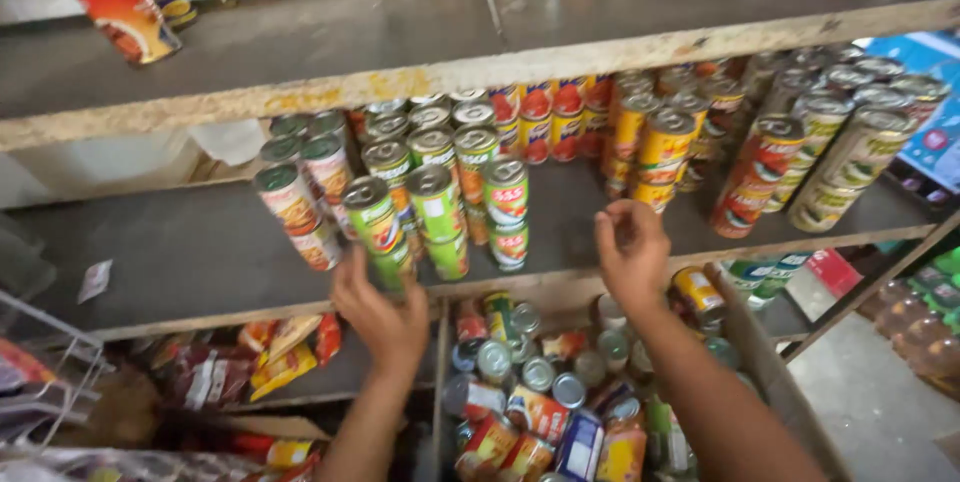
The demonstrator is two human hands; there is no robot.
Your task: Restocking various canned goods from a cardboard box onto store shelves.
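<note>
stocking: part done | green-label cans [440,207] stacked two high on middle shelf [180,252], frame centre | left hand [385,317] fingers touching lower green can [392,264], grip unclear | right hand [630,257] fingers loosely curled, empty | loose cans in crate [545,402] below remain

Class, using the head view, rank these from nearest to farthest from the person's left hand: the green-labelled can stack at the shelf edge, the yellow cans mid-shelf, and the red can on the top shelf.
1. green-labelled can stack, touching the left hand.
2. yellow cans, right, mid-shelf.
3. red can, top shelf, far left.
</note>
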